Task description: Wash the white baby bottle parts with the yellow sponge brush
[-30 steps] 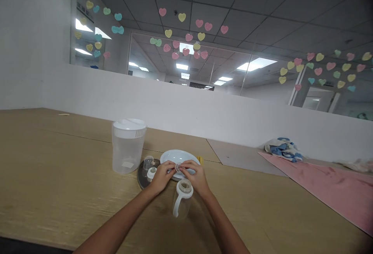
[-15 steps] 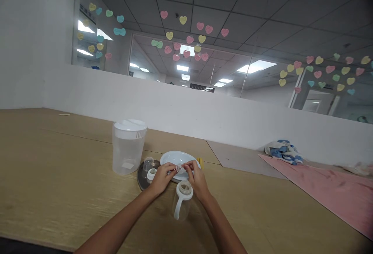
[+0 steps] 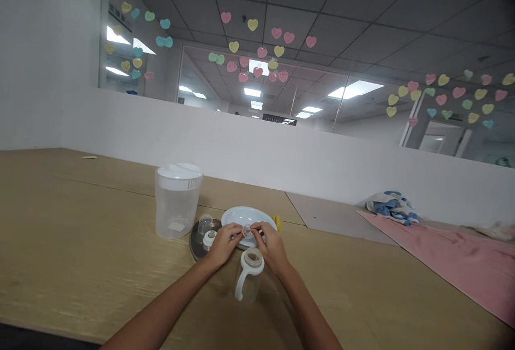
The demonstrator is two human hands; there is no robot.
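A small clear round piece, too small to identify, is pinched from both sides by the fingertips of my left hand and my right hand. Both hands are closed on it, above the near edge of a white oval bowl. Just below them an uncapped clear baby bottle with a white neck ring and handle stands on the table. Beside my left hand, a dark round tray carries a clear dome cap and a white collar with what looks like a nipple.
A tall translucent pitcher with a white lid stands left of the tray. Something yellow shows behind the bowl's right side. To the far right, a crumpled blue-and-white cloth lies by a pink mat. A white wall borders the table's back.
Both hands keep their pinch on the clear piece, with only slight finger movement. The view has shifted very slightly; the other things stay in place.
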